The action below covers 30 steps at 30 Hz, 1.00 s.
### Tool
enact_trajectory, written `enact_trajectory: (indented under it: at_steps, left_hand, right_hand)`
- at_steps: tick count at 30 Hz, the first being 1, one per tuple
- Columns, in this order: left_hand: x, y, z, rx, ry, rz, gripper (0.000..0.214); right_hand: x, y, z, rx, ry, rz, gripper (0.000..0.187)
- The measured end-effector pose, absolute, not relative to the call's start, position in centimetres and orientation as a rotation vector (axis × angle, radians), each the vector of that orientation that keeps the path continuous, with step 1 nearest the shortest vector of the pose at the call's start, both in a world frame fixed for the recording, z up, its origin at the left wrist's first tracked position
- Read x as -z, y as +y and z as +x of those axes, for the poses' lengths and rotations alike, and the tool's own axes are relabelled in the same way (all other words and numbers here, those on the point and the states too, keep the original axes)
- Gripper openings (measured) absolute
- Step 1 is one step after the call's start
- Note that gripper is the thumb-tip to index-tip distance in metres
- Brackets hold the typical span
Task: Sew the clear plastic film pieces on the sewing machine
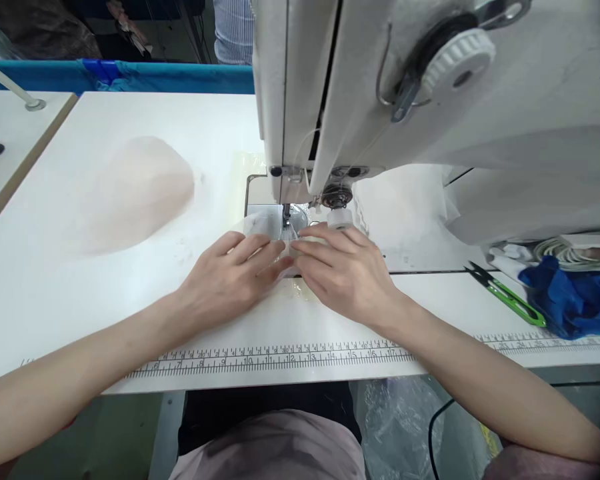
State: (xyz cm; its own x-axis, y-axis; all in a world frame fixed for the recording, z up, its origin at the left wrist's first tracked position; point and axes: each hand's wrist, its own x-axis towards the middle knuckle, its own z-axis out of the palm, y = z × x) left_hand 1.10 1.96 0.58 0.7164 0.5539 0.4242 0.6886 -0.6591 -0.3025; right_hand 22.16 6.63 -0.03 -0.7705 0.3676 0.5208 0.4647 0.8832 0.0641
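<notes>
My left hand [230,277] lies flat on the white table [105,293], fingers stretched toward the needle [286,217] of the white sewing machine [430,120]. My right hand [343,270] rests beside it, fingers extended and pressing down. Both hands hold a small pale, thin piece of fabric [260,223] flat just in front of the presser foot. The fingertips of the two hands nearly touch under the machine head.
A pale pink fabric piece [135,193] lies on the table to the left. Green thread snips [505,293] and a blue cloth [570,300] sit at the right. A ruler strip [280,357] runs along the front edge. A blue rail [130,77] borders the back.
</notes>
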Motion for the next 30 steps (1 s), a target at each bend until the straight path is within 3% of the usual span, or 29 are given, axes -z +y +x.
enact_trajectory:
  at_steps: [5,30]
  left_hand:
    - [-0.6,0.7,1.2,0.256,-1.057,-2.538,0.03]
    - [0.4,2.8,0.1,0.42,-1.089,-2.527,0.031]
  right_hand:
    - [0.4,6.6,22.0,0.281,-2.536,-0.575,0.024]
    - [1.3,8.0,21.7,0.461,-2.571,-0.701,0.028]
